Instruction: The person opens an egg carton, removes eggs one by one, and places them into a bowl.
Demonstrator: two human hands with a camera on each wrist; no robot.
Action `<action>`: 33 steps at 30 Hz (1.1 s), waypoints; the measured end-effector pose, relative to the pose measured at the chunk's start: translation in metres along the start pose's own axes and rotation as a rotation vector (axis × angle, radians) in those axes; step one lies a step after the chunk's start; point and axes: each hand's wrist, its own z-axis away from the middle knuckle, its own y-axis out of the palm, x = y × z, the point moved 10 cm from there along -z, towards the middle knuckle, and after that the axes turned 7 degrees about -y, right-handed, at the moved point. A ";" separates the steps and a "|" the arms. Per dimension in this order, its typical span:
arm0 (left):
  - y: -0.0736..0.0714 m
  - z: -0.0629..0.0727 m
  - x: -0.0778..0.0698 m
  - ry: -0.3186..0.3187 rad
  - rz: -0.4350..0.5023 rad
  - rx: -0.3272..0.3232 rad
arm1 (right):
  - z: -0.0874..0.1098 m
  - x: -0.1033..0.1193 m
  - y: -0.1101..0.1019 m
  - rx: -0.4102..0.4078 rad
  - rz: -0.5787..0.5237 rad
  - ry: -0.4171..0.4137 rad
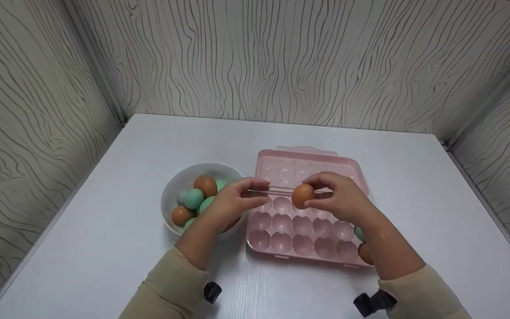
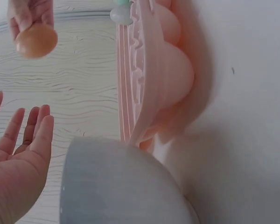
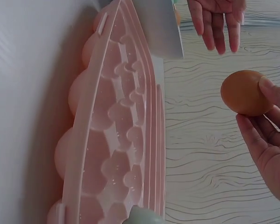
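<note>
My right hand (image 1: 342,197) pinches a brown egg (image 1: 303,196) between thumb and fingertips, above the egg tray. In the right wrist view the egg (image 3: 246,93) is gripped at its end, most of its shell exposed. My left hand (image 1: 236,199) is raised between the bowl and the tray with fingers extended, facing the egg; nothing lies in it in the left wrist view, where the palm (image 2: 18,182) shows. Below is a pink plastic egg tray (image 1: 303,243) with rows of round hollows. A green egg (image 1: 360,233) and a brown egg (image 1: 365,254) sit in its right end, partly behind my right wrist.
Left of the tray stands a white bowl (image 1: 165,199) with several brown and green eggs (image 1: 194,198), partly hidden by my left arm. The tray's hinged lid (image 1: 272,166) lies open behind it. Patterned panels (image 1: 255,66) enclose the white table (image 1: 117,221) at the back and sides.
</note>
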 end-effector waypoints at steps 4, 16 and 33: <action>0.014 -0.001 -0.001 0.021 0.005 0.048 | -0.007 0.012 0.014 0.028 -0.049 -0.028; 0.033 -0.003 -0.010 0.086 -0.043 0.095 | -0.016 0.026 0.032 0.034 -0.043 -0.036; 0.016 0.001 -0.013 0.062 -0.046 0.041 | -0.017 0.027 0.030 0.048 -0.049 -0.044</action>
